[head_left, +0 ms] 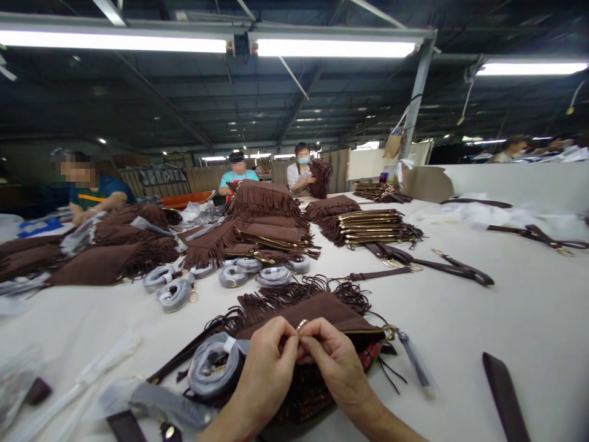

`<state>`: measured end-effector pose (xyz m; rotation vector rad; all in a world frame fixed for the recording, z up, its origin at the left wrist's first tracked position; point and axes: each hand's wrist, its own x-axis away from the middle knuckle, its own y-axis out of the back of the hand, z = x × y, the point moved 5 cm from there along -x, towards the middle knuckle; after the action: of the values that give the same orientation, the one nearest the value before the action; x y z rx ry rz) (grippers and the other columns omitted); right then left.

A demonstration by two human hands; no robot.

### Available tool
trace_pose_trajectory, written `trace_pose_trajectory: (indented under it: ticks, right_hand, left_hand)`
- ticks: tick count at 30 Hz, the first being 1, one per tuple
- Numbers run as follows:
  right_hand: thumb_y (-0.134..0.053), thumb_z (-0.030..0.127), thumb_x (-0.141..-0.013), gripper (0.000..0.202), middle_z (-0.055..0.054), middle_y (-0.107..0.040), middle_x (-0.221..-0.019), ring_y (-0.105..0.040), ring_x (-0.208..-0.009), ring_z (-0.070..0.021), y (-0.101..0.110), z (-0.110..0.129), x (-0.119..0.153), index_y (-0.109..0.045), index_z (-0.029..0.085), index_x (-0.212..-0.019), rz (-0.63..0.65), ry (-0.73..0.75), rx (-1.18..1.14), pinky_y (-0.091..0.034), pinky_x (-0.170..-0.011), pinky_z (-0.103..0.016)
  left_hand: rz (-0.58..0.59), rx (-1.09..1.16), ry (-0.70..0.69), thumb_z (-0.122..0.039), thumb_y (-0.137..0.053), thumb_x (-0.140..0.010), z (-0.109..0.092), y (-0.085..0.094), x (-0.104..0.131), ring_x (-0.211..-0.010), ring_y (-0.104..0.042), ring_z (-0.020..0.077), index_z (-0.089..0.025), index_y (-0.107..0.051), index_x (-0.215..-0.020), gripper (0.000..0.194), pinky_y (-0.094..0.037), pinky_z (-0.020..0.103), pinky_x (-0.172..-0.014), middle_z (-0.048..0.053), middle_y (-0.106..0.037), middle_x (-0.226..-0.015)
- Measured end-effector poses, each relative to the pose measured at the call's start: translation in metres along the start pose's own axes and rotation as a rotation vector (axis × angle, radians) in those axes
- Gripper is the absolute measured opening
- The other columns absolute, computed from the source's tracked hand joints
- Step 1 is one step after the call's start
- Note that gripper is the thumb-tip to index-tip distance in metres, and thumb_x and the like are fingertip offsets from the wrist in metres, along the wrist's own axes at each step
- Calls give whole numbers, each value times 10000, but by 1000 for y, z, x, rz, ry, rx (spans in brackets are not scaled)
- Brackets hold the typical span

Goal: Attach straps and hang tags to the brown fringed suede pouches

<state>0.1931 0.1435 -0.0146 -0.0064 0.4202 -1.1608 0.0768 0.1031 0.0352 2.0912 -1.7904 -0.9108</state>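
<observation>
A brown fringed suede bag (322, 307) lies on the white table (460, 331) right in front of me. My left hand (264, 374) and my right hand (335, 365) meet at its near edge, fingertips pinched together on a small metal ring (302, 324) at the bag's top. Just left of my left hand lies a strap coil wrapped in grey foam (214, 365). A brown strap (184, 356) runs out from under it.
Stacks of the same brown fringed bags (262, 227) and gold-trimmed pieces (370, 226) fill the table's middle. Wrapped coils (239, 273) and loose brown straps (442, 265) lie around. Three people work at the far side, one (87, 184) on the left.
</observation>
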Motion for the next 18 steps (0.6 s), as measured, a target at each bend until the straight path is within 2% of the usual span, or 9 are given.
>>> trace_pose_trajectory:
  ticks: [3, 6, 8, 10, 12, 14, 16, 18]
  right_hand:
    - [-678, 497, -865, 328, 3, -614, -702, -620, -626, -159, 0, -1, 0, -609, 192, -768, 13, 50, 110, -578, -614, -262]
    - [-685, 525, -847, 353, 1, -622, -694, -635, -622, -160, -3, -1, 0, -612, 187, -778, 16, 28, 88, -580, -602, -256]
    - [-699, 550, -825, 379, 5, -634, -652, -642, -589, -153, -4, 2, -1, -626, 178, -841, 23, -15, 43, -577, -570, -239]
    - [-708, 543, -821, 397, 14, -644, -612, -616, -503, -122, -3, 10, -3, -629, 171, -938, 41, -40, 3, -549, -498, -197]
    - [-718, 510, -826, 384, 2, -676, -674, -572, -429, -84, -1, 21, -5, -626, 169, -977, 69, -30, -46, -498, -414, -154]
    - [-724, 477, -829, 340, -15, -692, -760, -545, -393, -60, 2, 33, -9, -629, 165, -927, 115, -23, -120, -458, -359, -133]
    - [-725, 454, -831, 314, -13, -684, -749, -541, -383, -59, 4, 39, -11, -623, 158, -859, 200, -68, -190, -449, -343, -130]
    - [-728, 451, -823, 319, -2, -665, -691, -540, -383, -69, 2, 41, -10, -609, 156, -813, 297, -151, -229, -445, -335, -134]
  left_hand:
    - [0, -13, 15, -202, -446, -816, 2, -3, 0, -661, -523, 154, -194, -475, -641, 178, -361, 255, -622, 3, -561, -672]
    - [87, -35, 18, -202, -443, -811, 2, 3, -7, -685, -527, 154, -189, -507, -660, 165, -376, 253, -641, -1, -569, -681]
    - [171, -28, 11, -198, -427, -814, 2, 17, -14, -723, -540, 156, -184, -566, -755, 152, -401, 247, -661, 0, -596, -739]
    - [217, -85, 2, -155, -394, -806, 6, 41, -20, -795, -558, 161, -184, -592, -963, 255, -432, 256, -719, 13, -625, -874]
    - [271, -287, -1, -76, -381, -748, 17, 67, -20, -905, -564, 179, -186, -553, -1131, 434, -440, 291, -816, 40, -619, -1023]
    - [400, -568, 9, -25, -409, -668, 38, 82, -14, -1010, -554, 216, -184, -572, -1123, 508, -421, 334, -896, 68, -606, -1096]
    - [482, -794, 23, -12, -436, -654, 60, 90, -4, -1048, -552, 245, -184, -592, -1086, 490, -418, 357, -913, 88, -608, -1109]
    - [461, -944, 17, -11, -420, -708, 73, 93, 4, -1013, -569, 247, -191, -587, -1070, 438, -432, 355, -876, 91, -620, -1075]
